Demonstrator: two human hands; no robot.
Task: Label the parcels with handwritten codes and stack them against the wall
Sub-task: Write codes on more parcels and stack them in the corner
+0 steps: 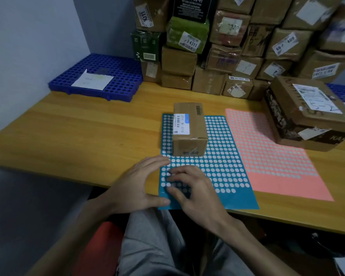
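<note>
A: How do the hands lie?
B: Left hand (pixel 139 184), fingers straight and loosely spread, rests on the near left edge of the blue sticker sheet (pixel 243 200). Right hand (pixel 189 188), fingers bent, touches the dots; whether it pinches one cannot be told.
A: The parcel?
B: Small box (pixel 189 128), on the sheet's far end, apart from the stacked boxes (pixel 223 56).

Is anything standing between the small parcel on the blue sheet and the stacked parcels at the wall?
Nothing visible. Only bare table lies between the small parcel and the stack; the larger boxes stand off to the right.
</note>
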